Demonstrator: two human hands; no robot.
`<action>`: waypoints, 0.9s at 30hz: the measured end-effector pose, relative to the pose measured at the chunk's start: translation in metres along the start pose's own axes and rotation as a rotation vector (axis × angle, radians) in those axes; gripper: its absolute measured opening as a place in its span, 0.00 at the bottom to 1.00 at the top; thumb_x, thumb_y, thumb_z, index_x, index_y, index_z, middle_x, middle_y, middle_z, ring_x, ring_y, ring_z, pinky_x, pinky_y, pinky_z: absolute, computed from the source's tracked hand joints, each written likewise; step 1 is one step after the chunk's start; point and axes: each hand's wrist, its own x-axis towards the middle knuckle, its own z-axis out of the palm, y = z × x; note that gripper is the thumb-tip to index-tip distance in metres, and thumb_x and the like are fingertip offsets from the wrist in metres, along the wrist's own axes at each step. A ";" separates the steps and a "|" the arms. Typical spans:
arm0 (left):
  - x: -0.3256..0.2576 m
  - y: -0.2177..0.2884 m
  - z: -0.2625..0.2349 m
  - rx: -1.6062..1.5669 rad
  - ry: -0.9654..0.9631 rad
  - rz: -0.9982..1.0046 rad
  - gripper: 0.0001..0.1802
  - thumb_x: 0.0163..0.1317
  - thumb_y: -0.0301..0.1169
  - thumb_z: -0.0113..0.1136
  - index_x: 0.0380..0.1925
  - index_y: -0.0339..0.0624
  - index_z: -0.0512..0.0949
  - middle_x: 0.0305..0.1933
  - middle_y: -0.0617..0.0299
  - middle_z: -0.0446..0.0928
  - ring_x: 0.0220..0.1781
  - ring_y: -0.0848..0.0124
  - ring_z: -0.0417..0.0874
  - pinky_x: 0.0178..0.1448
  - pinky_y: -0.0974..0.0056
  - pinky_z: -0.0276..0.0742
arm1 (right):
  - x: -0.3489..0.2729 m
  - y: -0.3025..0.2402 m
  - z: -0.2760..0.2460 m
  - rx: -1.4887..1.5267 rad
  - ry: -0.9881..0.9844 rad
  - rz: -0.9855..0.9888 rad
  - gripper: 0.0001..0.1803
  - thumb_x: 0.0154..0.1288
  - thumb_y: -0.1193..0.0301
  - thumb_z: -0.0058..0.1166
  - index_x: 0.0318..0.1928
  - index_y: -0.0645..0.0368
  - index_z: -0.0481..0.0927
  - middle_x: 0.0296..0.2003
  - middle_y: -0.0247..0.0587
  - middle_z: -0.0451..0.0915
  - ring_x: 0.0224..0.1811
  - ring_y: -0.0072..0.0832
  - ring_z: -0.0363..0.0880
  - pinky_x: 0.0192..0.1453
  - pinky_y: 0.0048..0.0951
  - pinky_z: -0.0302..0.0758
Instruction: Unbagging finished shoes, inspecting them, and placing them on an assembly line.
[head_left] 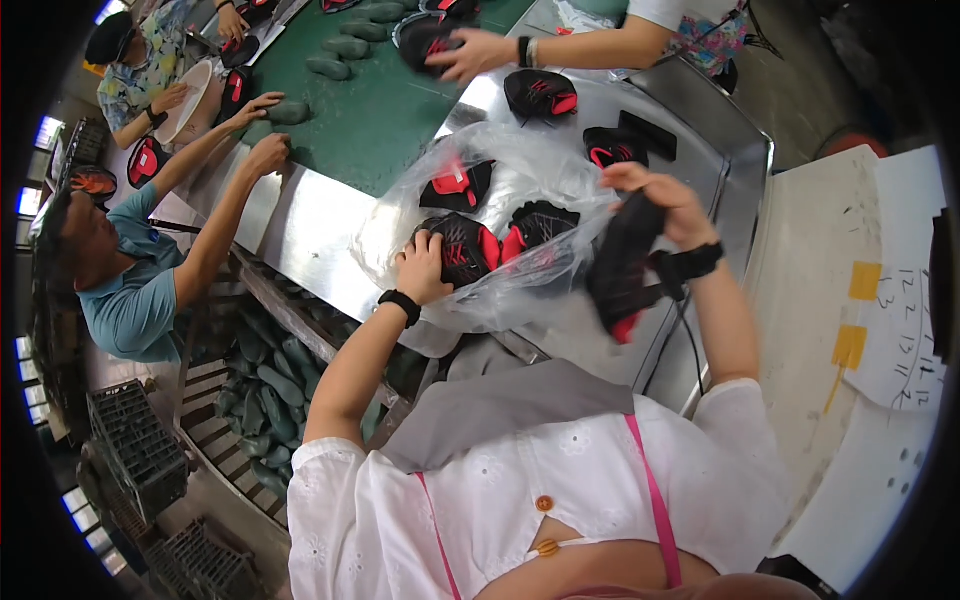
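Head view: hands, left (425, 265) on bagged shoe upper (462, 248), right (665, 205) gripping another (622, 265).

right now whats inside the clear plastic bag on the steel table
Three black-and-red shoe uppers show through the clear plastic bag; the left hand rests on one. Crumpled folds hide anything deeper.

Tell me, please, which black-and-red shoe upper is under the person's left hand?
The left hand rests on the upper inside the clear plastic bag, the left one of the front pair.
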 end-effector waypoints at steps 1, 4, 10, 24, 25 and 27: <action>0.000 -0.001 0.000 -0.088 0.096 0.110 0.48 0.29 0.37 0.72 0.56 0.45 0.59 0.54 0.53 0.62 0.58 0.53 0.65 0.56 0.47 0.63 | 0.017 0.019 0.010 -0.080 -0.067 0.009 0.27 0.58 0.59 0.50 0.47 0.73 0.74 0.55 0.53 0.68 0.59 0.40 0.65 0.60 0.37 0.65; -0.009 -0.005 -0.006 -0.235 0.148 0.260 0.43 0.31 0.30 0.70 0.53 0.47 0.63 0.55 0.53 0.61 0.60 0.53 0.61 0.57 0.50 0.63 | 0.066 0.059 0.045 -0.025 -0.231 0.085 0.23 0.61 0.62 0.49 0.48 0.70 0.73 0.52 0.50 0.71 0.55 0.35 0.69 0.56 0.33 0.68; -0.012 -0.044 0.049 -0.544 0.334 0.050 0.44 0.31 0.37 0.73 0.53 0.35 0.66 0.57 0.42 0.60 0.60 0.45 0.60 0.62 0.55 0.61 | 0.165 0.061 0.086 0.386 0.006 0.290 0.17 0.68 0.64 0.42 0.46 0.66 0.73 0.43 0.43 0.78 0.42 0.30 0.78 0.51 0.31 0.75; -0.036 -0.026 0.035 -0.529 -0.050 -0.583 0.55 0.42 0.68 0.55 0.53 0.25 0.64 0.59 0.41 0.59 0.62 0.46 0.58 0.61 0.50 0.60 | 0.377 0.036 0.194 -0.022 0.058 0.290 0.26 0.66 0.55 0.43 0.56 0.62 0.66 0.52 0.46 0.71 0.53 0.39 0.71 0.52 0.42 0.70; -0.032 -0.026 0.032 -0.470 -0.037 -0.596 0.52 0.45 0.67 0.52 0.52 0.24 0.65 0.60 0.40 0.59 0.62 0.46 0.58 0.62 0.50 0.59 | 0.360 0.044 0.194 -0.022 0.068 0.309 0.26 0.66 0.55 0.43 0.56 0.62 0.66 0.52 0.46 0.71 0.53 0.39 0.71 0.52 0.42 0.70; -0.023 -0.043 0.058 -0.493 0.047 -0.521 0.44 0.54 0.62 0.47 0.48 0.23 0.68 0.53 0.37 0.65 0.57 0.44 0.64 0.59 0.51 0.63 | 0.312 0.064 0.189 -0.530 -0.561 0.143 0.22 0.64 0.56 0.47 0.49 0.60 0.72 0.44 0.44 0.77 0.47 0.35 0.75 0.45 0.38 0.73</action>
